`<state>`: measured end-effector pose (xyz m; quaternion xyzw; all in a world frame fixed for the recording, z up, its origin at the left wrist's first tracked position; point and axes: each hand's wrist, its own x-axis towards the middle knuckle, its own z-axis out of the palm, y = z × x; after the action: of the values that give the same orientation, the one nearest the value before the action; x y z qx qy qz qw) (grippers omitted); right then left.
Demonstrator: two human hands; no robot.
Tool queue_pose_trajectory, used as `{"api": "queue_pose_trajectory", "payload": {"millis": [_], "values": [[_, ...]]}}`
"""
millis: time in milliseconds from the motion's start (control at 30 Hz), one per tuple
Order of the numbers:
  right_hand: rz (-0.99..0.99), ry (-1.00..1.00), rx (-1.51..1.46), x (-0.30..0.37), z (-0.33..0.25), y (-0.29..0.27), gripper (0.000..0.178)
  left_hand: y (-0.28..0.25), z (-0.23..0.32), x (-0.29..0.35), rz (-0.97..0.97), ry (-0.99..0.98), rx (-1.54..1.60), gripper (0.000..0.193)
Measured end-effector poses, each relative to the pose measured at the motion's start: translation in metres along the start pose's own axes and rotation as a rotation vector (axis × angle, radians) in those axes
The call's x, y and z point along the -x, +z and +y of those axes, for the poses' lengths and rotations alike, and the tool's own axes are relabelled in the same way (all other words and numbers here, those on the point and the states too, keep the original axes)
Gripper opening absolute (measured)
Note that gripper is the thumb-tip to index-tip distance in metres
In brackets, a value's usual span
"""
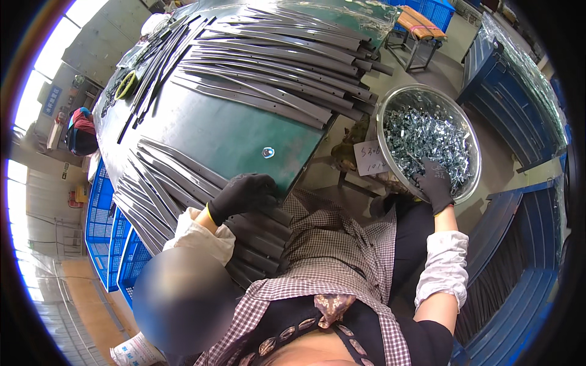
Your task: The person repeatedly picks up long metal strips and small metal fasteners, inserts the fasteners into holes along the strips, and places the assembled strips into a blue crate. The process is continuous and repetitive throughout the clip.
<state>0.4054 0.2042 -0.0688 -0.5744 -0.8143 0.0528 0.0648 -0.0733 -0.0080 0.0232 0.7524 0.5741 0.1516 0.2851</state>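
Observation:
My right hand (434, 186), in a dark glove, reaches into a clear round bowl (475, 160) filled with small shiny metal clips (421, 134). Its thumb and fingers are apart, with the tips among the clips. In a dark glove too, my left hand (244, 196) is closed, fingers curled, above the near ends of dark metal strips (259, 241). Whatever it may hold is hidden. One small shiny metal piece (267, 152) lies alone on the green tabletop (238, 131), beyond my left hand.
Long dark strips (274, 61) cover the table's far side. A green-yellow tape roll (126, 85) lies at the far left. Blue crates (101, 226) stand on the left, blue metal racks (513, 91) on the right. A handwritten paper (369, 158) leans by the bowl; a small stool (421, 24) stands behind.

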Motion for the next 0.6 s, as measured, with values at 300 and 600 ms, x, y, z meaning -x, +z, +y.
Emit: {"api": "queue_pose_trajectory", "payload": {"millis": [300, 600], "values": [[0.301, -0.152, -0.064, 0.012, -0.007, -0.012, 0.026, -0.032, -0.051, -0.107, 0.513, 0.041, -0.548, 0.041], [0.105, 0.183, -0.640, 0.009, 0.021, -0.010, 0.024, -0.009, -0.046, -0.123, 0.428, 0.167, -0.537, 0.039]]}}
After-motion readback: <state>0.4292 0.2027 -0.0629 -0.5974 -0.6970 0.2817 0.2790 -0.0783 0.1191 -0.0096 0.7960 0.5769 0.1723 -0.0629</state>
